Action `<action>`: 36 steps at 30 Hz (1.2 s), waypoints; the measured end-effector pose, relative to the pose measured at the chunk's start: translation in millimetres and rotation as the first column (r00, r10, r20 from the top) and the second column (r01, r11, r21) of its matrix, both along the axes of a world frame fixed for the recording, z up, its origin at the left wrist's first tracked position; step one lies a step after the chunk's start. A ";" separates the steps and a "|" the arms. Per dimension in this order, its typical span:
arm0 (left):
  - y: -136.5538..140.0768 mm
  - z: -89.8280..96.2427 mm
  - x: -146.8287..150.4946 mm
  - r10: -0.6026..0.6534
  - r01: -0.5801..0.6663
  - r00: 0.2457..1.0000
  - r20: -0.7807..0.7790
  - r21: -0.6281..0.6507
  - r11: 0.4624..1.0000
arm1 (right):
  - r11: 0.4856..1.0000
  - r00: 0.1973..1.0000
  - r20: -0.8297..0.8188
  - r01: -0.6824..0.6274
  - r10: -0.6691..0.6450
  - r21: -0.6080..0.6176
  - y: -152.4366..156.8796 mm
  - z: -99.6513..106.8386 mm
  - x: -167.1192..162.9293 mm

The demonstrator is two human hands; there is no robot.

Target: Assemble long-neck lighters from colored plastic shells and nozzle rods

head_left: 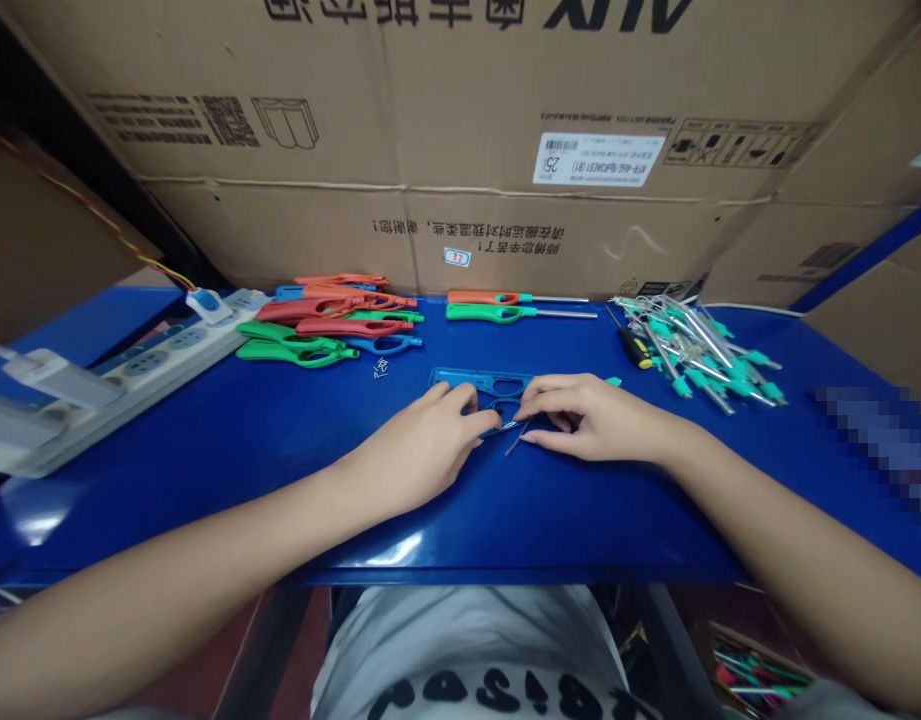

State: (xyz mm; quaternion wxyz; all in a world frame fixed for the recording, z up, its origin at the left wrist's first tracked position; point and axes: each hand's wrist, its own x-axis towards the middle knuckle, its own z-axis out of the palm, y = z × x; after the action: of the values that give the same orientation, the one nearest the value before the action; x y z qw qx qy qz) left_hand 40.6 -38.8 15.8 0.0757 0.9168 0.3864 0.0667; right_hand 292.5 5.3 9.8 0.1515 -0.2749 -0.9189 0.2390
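My left hand (pixel 439 437) is closed, its thumb and fingertips pinching a blue lighter shell half (pixel 505 406) low over the table. Just behind it lies another blue shell half (pixel 460 376) with a trigger opening. From the right, my right hand (pixel 591 418) bends its thumb and fingers around the front of the held shell. A thin dark metal piece (pixel 513 444) sticks out below the right fingertips, and a bit of bright metal shows between the hands. A small turquoise tip (pixel 614 381) peeks out behind the right hand. The fingers hide most of the contact.
Red, green, orange and blue lighter shells (pixel 332 322) are piled at the back left, beside small screws (pixel 381 368). Two lighters with metal tubes (pixel 520 312) lie at the back. Lighter tubes (pixel 704 350) and a screwdriver (pixel 636 347) lie right. A power strip (pixel 141 370) stands left.
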 end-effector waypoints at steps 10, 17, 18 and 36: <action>-6.7 -1.6 2.9 0.039 -0.039 0.999 0.026 -0.012 0.999 | 0.998 0.999 -0.034 -0.008 0.006 -0.061 0.5 -2.7 -0.5; -14.2 -0.4 6.5 0.060 -0.057 0.997 0.051 -0.062 0.996 | 0.995 0.999 -0.036 -0.037 0.033 -0.095 2.4 -1.4 0.4; -14.7 -0.2 6.8 0.061 -0.057 0.997 0.047 -0.067 0.996 | 0.994 0.999 -0.035 -0.041 0.038 -0.097 2.5 -1.4 0.6; -16.0 3.6 8.4 0.052 -0.051 0.999 0.009 -0.070 0.996 | 0.994 0.997 -0.017 -0.073 0.072 -0.084 2.1 0.4 2.9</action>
State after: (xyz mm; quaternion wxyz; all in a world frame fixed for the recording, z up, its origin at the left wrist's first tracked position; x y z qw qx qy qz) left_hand 49.0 -54.8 19.3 0.1079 0.9029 0.4117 0.0601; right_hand 295.4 7.4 10.1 0.1372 -0.2457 -0.9163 0.2850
